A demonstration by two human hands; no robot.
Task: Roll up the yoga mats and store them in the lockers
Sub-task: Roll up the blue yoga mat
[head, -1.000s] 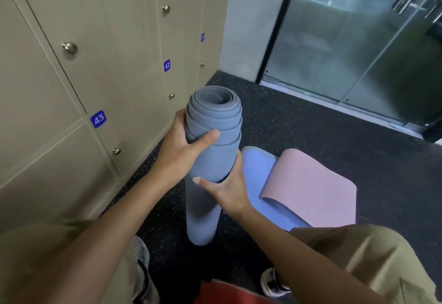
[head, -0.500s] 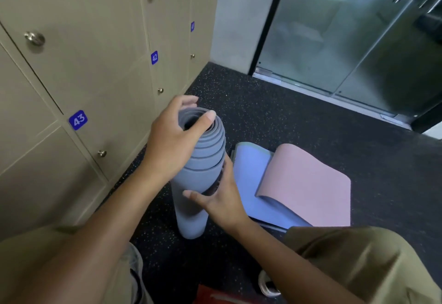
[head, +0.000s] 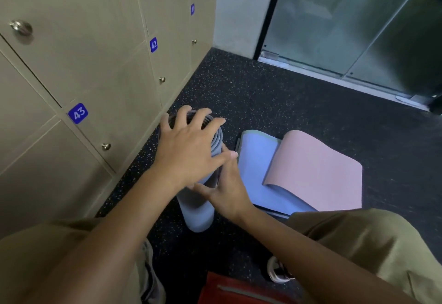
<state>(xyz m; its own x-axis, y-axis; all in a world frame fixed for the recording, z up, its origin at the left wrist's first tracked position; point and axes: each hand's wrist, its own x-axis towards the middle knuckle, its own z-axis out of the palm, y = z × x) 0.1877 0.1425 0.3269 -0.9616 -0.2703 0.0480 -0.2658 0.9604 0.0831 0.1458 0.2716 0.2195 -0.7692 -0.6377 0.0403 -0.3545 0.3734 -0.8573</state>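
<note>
On my left is a wall of tan lockers (head: 95, 69) with round silver knobs and small blue number tags. All the doors I can see are closed. One tag (head: 78, 113) says 43 and the next tag (head: 153, 44) says 42. Beside the lockers, the rolled gray mat (head: 197, 210) stands up on its end on the dark speckled floor (head: 275, 93), just in front of my knees. My left hand (head: 189, 153) lies flat over the top of the roll with the fingers spread wide and straight, so it is open and only presses down. My right hand (head: 227, 189) is lower, on the right side of the roll. Its fingers bend around the roll and the thumb sticks out across the front, so it grips the rolled gray mat. Just to the right, a blue mat (head: 256, 172) lies flat on the floor. A pink mat (head: 315, 167) rests on top of the blue one, with its near edge curled over. At the far right are glass doors (head: 358, 21). Near the bottom I see my shoe (head: 277, 272) and something red (head: 239, 291).
</note>
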